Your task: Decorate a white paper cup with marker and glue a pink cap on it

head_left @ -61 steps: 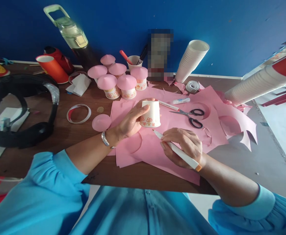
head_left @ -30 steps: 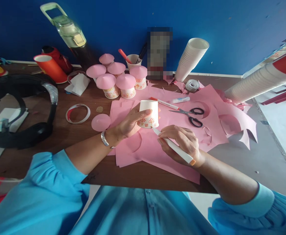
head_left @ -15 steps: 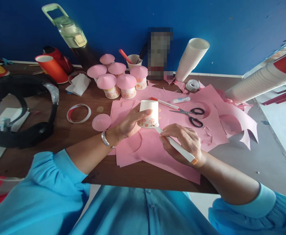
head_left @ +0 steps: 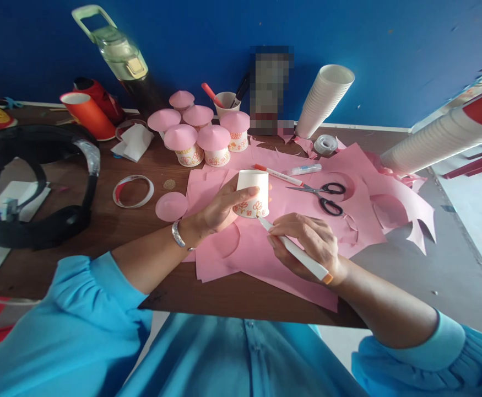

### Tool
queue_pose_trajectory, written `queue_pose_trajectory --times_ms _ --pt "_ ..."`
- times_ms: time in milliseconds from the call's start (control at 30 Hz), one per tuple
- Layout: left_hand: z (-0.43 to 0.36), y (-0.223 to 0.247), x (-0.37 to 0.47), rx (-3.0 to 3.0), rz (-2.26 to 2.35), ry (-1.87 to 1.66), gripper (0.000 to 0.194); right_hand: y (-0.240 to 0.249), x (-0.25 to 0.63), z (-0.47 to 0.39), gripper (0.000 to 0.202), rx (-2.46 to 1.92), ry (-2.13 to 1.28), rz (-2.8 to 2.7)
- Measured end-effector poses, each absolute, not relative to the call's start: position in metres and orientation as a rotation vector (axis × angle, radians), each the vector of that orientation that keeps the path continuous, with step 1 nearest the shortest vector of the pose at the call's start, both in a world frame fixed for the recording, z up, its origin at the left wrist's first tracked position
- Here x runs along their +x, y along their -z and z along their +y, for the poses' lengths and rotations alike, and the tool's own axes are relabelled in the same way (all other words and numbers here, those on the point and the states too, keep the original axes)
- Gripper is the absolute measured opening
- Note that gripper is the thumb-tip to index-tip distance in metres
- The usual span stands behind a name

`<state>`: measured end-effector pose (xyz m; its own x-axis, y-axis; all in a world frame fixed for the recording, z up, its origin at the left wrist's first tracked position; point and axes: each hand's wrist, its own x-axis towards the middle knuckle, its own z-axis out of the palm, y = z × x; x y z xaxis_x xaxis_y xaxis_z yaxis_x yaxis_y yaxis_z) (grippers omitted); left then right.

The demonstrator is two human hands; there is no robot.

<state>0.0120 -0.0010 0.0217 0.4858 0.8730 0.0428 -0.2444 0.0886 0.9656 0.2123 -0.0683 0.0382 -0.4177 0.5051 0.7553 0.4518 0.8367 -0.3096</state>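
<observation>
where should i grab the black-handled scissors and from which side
Probably by the black finger loops, coming from the right: the scissors lie flat on the pink paper with both loops toward the right, while the pointed blades aim left.

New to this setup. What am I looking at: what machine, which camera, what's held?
No machine: these are a person's bare hands, seen by a head-worn camera looking forward and down. The left hand holds a white paper cup with orange-red flowers drawn on it. The right hand holds a white marker, its tip close to the cup's lower edge; contact is unclear. On the brown table lie pink paper sheets and scissors; behind stand six cone-topped cups.
</observation>
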Motion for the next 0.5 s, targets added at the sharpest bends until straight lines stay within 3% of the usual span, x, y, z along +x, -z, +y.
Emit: queue_pose_trajectory --times_ms 500 --pt "0.0002 -0.0135 0.0109 1.177 0.618 -0.899 0.044 -0.036 0.2127 -0.0687 0.02 -0.734 -0.075 -2.085"
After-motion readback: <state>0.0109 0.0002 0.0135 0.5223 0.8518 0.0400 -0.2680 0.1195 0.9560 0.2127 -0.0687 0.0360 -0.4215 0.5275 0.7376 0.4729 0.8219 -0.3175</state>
